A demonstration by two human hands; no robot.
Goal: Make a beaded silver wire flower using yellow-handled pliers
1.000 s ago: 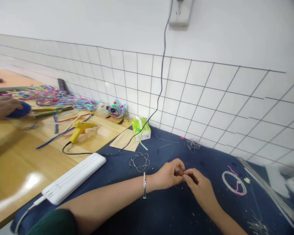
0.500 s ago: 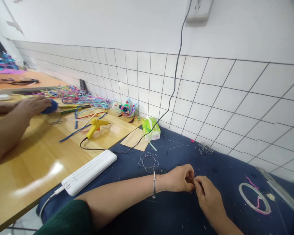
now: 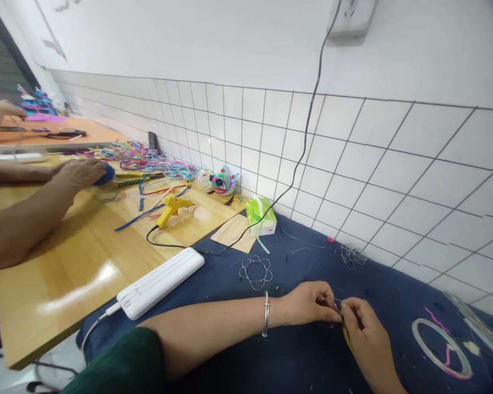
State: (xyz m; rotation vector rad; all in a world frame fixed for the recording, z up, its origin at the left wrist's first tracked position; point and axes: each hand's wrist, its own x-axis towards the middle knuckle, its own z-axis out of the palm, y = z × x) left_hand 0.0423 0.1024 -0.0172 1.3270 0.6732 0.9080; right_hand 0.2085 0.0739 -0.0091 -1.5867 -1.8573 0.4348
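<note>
My left hand (image 3: 312,303), with a silver bangle on the wrist, is pinched around something thin and wiry, mostly hidden by the fingers. My right hand (image 3: 363,328) is closed just beside it, thumb and forefinger pressed together near the left fingertips. A yellow strip or handle shows under the right palm; what it belongs to cannot be made out. Behind my left wrist, a flower-shaped wire ring (image 3: 256,272) lies on the dark blue cloth (image 3: 296,361). Right of my right hand lies a white ring (image 3: 441,350) with pink pieces.
A white power bank (image 3: 162,282), yellow glue gun (image 3: 172,210), green tissue pack (image 3: 261,215) and tangled wire (image 3: 352,255) lie around. Another person's hand (image 3: 80,172) holds a blue object on the wooden table (image 3: 78,246) at left. A black cable crosses the wall and cloth.
The view has shifted left, so things appear farther right. A yellow strip now shows under my right hand, and my fingertips have parted slightly. Another person's arm has appeared at the far left.
</note>
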